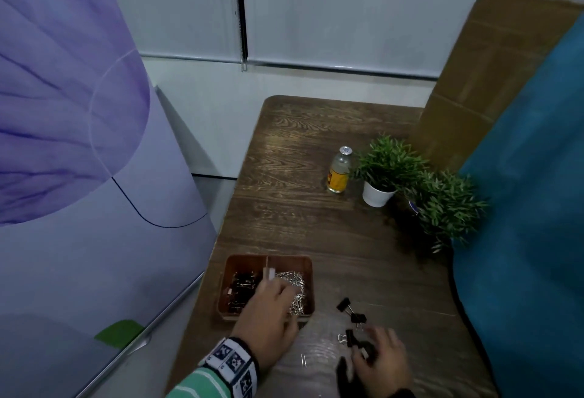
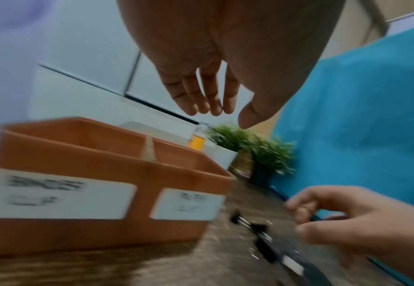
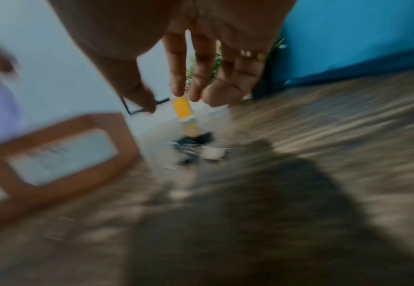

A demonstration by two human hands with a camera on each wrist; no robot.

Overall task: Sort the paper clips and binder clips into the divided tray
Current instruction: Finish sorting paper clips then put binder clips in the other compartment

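An orange-brown divided tray [image 1: 222,287] [image 2: 103,160] [image 3: 66,123] stands near the table's left edge. Its left compartment holds black binder clips [image 1: 240,287], its right one silver paper clips [image 1: 297,284]. My left hand [image 1: 271,301] [image 2: 216,114] hovers over the tray with straight fingers and an empty palm. To the right, loose black binder clips [image 1: 351,312] [image 2: 252,226] [image 3: 191,143] lie on the wood. My right hand [image 1: 377,355] [image 2: 336,222] [image 3: 164,100] is just above them, fingers spread, holding nothing. A single paper clip [image 1: 304,360] lies between my hands.
A yellow-labelled bottle [image 1: 339,173] and two small potted plants [image 1: 387,170] [image 1: 448,208] stand further back. A blue cloth [image 1: 521,224] and a cardboard sheet [image 1: 493,75] border the table on the right; a purple cabinet [image 1: 79,176] stands to its left.
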